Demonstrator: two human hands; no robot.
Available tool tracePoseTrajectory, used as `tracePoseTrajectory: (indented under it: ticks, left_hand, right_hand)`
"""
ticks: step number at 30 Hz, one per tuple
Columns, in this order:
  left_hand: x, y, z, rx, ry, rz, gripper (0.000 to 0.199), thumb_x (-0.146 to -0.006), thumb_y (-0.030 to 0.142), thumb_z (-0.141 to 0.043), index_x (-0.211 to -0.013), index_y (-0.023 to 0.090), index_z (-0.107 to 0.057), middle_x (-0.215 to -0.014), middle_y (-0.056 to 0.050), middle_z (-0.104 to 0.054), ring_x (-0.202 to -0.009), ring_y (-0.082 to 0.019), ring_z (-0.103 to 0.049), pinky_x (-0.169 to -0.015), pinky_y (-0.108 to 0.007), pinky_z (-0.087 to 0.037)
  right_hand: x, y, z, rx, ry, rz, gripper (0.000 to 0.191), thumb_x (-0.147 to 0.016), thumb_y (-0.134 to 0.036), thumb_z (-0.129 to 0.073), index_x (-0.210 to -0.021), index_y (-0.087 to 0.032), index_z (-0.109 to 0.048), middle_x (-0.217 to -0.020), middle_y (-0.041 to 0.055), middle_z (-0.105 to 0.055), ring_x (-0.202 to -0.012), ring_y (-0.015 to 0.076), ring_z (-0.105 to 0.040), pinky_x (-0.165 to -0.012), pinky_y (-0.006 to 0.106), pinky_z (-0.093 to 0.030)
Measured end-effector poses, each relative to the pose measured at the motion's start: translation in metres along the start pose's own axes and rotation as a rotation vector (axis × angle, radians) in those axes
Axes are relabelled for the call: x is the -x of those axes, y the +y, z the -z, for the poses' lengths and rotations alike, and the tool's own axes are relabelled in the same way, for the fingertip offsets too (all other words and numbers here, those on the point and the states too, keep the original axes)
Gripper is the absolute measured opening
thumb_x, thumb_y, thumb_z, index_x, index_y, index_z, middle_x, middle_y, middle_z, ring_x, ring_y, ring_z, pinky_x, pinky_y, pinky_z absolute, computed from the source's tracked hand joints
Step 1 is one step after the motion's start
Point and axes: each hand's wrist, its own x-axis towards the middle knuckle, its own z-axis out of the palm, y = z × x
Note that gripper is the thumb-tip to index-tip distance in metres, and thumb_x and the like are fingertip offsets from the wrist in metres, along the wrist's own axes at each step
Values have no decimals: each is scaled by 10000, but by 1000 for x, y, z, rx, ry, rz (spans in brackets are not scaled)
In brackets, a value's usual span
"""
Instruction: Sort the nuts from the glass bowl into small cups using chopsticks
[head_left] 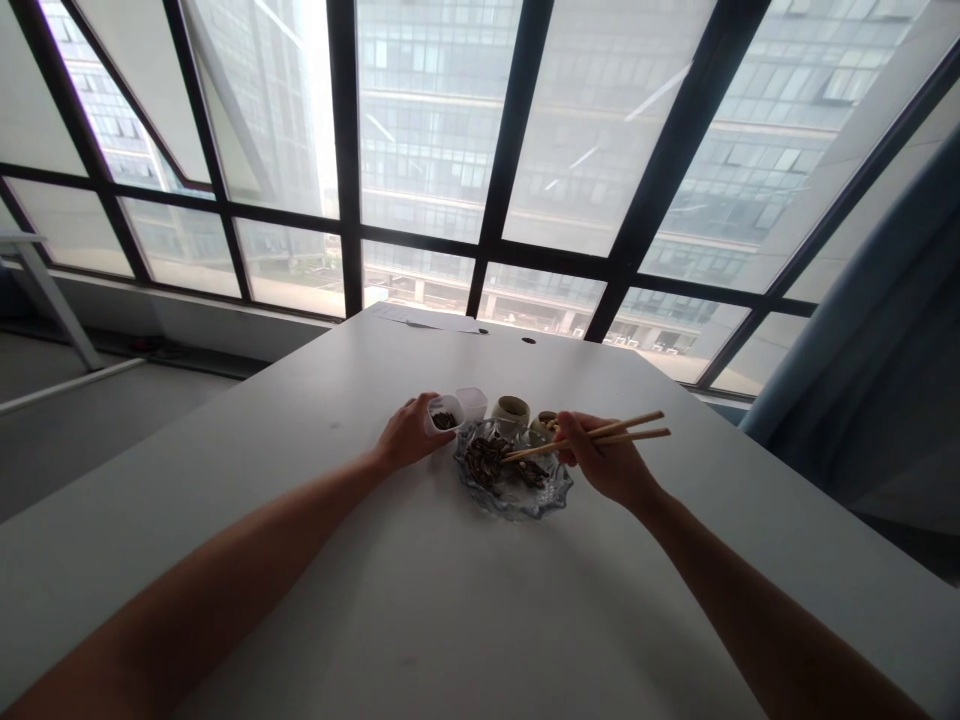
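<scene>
My left hand (411, 434) is wrapped round a small clear plastic cup (433, 419) with dark pieces inside, just left of a scalloped glass dish (556, 492). In the dish lie dark, elongated pieces (484, 458), heaped mostly on its left side. My right hand (604, 462) grips a pair of wooden chopsticks (626, 428) over the dish's right rim, their tips down among the dark pieces. Whether the tips pinch a piece is too small to tell. Behind the dish stands a pale round cup (512, 410), and a second cup holding light pieces (547, 423) is partly hidden by my right hand.
Another clear plastic container (471, 403) stands behind the dish, beside the held cup. Papers (431, 320) lie at the far edge of the white table (315, 400), near two dark round holes. Large windows rise beyond, with a blue curtain (847, 330) at right.
</scene>
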Motion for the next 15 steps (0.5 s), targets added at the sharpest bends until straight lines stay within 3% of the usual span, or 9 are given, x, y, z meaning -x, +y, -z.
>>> tracePoseTrajectory:
  ticks: [4,10,15]
  left_hand:
    - [0,0,0,-2,2,-3,635,-734,483,-745,-1258,206,-517,-1134,-114,-676,-1055,-296,-654,-909,-416,-525]
    - [1,2,1,-18,9,0,636,-737,479,-750,-1255,190,-521,-1122,-118,-682,-1035,-289,-661,-897,-407,-529]
    - [0,1,1,-8,5,0,640,-735,476,-756,-1259,191,-522,-1138,-119,-680,-1037,-286,-660,-901,-404,-527]
  right_hand:
    - [4,-2,4,-55,88,24,589,-844,-721,-551,-605,-188,-633,-450,33,-592,-401,143,-549,-379,248,-432]
    - [7,5,-1,-66,20,-75,608,-824,-754,-537,-613,-189,-610,-449,30,-586,-395,137,-545,-374,238,-420]
    - [7,8,-3,-36,-73,-25,563,-870,-697,-531,-632,-193,-610,-481,28,-596,-426,144,-568,-390,239,-432]
